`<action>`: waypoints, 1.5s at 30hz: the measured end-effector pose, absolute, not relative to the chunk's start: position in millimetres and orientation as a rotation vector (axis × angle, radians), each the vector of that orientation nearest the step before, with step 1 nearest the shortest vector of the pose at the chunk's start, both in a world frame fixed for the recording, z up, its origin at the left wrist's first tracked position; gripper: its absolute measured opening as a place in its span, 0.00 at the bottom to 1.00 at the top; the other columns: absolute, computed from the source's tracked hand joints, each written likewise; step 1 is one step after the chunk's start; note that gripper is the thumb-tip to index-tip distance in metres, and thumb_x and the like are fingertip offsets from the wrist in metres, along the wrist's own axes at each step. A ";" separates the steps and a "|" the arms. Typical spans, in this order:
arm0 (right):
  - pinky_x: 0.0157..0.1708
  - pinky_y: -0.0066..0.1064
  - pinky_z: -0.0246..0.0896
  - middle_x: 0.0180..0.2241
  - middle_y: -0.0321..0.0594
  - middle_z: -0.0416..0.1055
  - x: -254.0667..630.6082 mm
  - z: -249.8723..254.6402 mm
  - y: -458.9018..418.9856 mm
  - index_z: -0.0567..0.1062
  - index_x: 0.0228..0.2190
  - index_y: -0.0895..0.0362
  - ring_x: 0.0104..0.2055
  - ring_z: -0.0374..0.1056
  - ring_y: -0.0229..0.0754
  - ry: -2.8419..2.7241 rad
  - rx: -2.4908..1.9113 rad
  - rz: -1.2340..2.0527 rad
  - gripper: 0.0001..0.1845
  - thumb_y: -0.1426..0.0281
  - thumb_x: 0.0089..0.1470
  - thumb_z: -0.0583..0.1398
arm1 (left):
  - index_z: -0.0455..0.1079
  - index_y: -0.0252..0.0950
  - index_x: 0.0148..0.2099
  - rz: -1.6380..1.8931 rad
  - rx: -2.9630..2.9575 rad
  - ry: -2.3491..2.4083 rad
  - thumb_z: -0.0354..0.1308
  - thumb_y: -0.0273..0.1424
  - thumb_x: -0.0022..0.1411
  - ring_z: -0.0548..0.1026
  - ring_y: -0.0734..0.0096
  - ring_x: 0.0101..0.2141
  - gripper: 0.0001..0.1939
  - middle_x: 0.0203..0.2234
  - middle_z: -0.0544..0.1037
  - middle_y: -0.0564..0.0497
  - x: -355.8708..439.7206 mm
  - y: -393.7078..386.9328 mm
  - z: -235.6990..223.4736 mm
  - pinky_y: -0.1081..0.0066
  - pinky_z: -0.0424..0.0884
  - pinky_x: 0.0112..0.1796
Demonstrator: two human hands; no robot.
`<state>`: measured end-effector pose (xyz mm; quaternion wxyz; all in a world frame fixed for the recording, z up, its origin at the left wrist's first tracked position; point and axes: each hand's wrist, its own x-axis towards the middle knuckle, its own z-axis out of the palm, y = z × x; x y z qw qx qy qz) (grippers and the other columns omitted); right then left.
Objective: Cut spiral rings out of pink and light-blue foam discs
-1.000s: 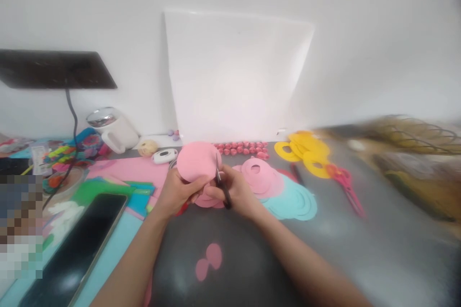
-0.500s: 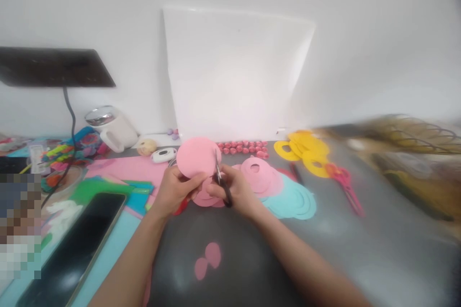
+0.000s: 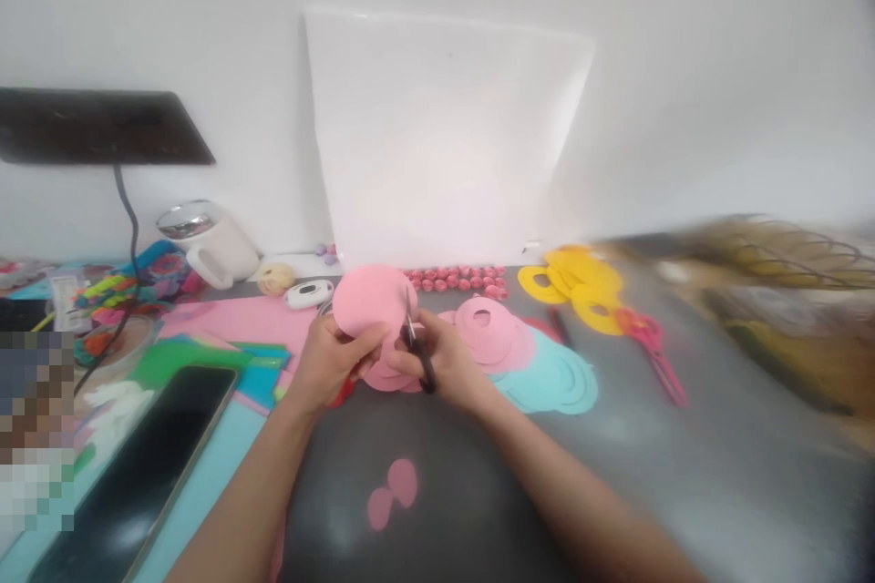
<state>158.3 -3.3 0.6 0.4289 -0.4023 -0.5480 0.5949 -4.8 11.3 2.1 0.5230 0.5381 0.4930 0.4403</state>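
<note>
My left hand [image 3: 340, 353] pinches the lower edge of a round pink paper disc [image 3: 373, 299] between thumb and fingers. In my right hand [image 3: 444, 355] is a pair of dark-handled scissors [image 3: 418, 351], its blades pointing up at the disc's right edge. Whether the blades have paper between them I cannot tell. Below and behind both hands lie more pink paper pieces, with a stack of pink rings [image 3: 485, 332] to the right overlapping light-blue rings [image 3: 553, 383]. Two small pink ovals [image 3: 402, 483] rest on the grey table nearer to me.
Yellow paper rings [image 3: 598, 310] and pink scissors [image 3: 653, 355] lie to the right. Red wrapped pieces [image 3: 458, 279] line up before a white board [image 3: 451, 146]. On the left are a phone [image 3: 137, 474], coloured sheets [image 3: 184, 364], a white mug [image 3: 222, 246] and a cable [image 3: 128, 209].
The view has shifted very slightly. Both hands hold nearly the same place, with the disc and scissors a touch lower and the scissors slightly turned.
</note>
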 end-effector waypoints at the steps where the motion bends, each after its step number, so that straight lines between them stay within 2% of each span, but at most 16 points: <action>1: 0.20 0.24 0.52 0.22 0.29 0.62 158.9 0.6 -2.8 0.65 0.33 0.56 0.22 0.56 0.32 -1.366 -0.984 1.486 0.23 0.60 0.38 0.68 | 0.62 0.33 0.14 1.043 1.312 1.180 0.62 0.35 0.52 0.56 0.83 0.11 0.21 0.07 0.61 0.56 -6.0 11.3 2.1 0.78 0.52 0.12; 3: 0.21 0.24 0.52 0.23 0.29 0.63 159.7 1.0 -2.2 0.65 0.34 0.56 0.22 0.56 0.32 -1.361 -0.959 1.492 0.24 0.61 0.38 0.68 | 0.61 0.33 0.14 1.034 1.342 1.178 0.61 0.37 0.53 0.56 0.83 0.10 0.21 0.06 0.61 0.56 -7.6 11.4 2.3 0.78 0.52 0.12; 10: 0.20 0.24 0.50 0.20 0.27 0.59 159.5 6.2 -3.2 0.64 0.29 0.56 0.21 0.53 0.31 -1.358 -1.027 1.486 0.22 0.59 0.38 0.68 | 0.63 0.33 0.15 1.054 1.327 1.176 0.62 0.36 0.52 0.56 0.83 0.10 0.19 0.07 0.62 0.56 -6.7 11.9 2.9 0.79 0.51 0.11; 19: 0.20 0.25 0.50 0.19 0.27 0.60 159.7 4.9 -3.1 0.66 0.29 0.56 0.20 0.54 0.31 -1.342 -1.064 1.479 0.20 0.61 0.38 0.68 | 0.64 0.33 0.17 1.086 1.272 1.111 0.63 0.31 0.51 0.58 0.83 0.11 0.16 0.09 0.64 0.56 -9.5 12.4 -2.2 0.78 0.53 0.13; 33: 0.21 0.26 0.59 0.21 0.30 0.66 157.0 -1.1 -3.9 0.67 0.32 0.56 0.21 0.63 0.34 -1.316 -1.118 1.478 0.18 0.64 0.41 0.67 | 0.65 0.34 0.24 1.148 1.146 0.992 0.60 0.37 0.56 0.63 0.80 0.12 0.14 0.13 0.68 0.55 -2.5 12.2 2.6 0.78 0.58 0.12; 39: 0.21 0.25 0.57 0.22 0.30 0.65 156.1 -0.9 -4.3 0.66 0.33 0.57 0.21 0.60 0.33 -1.312 -1.110 1.522 0.20 0.63 0.41 0.67 | 0.63 0.32 0.17 1.125 1.179 1.154 0.64 0.35 0.51 0.61 0.82 0.10 0.18 0.10 0.65 0.56 -1.2 14.4 2.9 0.79 0.54 0.12; 43: 0.20 0.25 0.54 0.21 0.28 0.63 157.6 1.5 -2.9 0.63 0.32 0.56 0.21 0.57 0.32 -1.315 -1.054 1.493 0.21 0.63 0.39 0.68 | 0.62 0.32 0.14 1.041 1.253 1.193 0.63 0.35 0.51 0.57 0.83 0.09 0.20 0.06 0.62 0.56 -3.3 12.1 6.0 0.79 0.50 0.12; 45: 0.21 0.25 0.55 0.22 0.28 0.63 158.3 2.4 -2.2 0.62 0.34 0.55 0.22 0.57 0.32 -1.304 -1.040 1.490 0.24 0.63 0.39 0.68 | 0.62 0.32 0.14 1.026 1.267 1.196 0.63 0.35 0.51 0.57 0.83 0.09 0.20 0.05 0.62 0.56 -4.2 10.4 7.1 0.79 0.50 0.12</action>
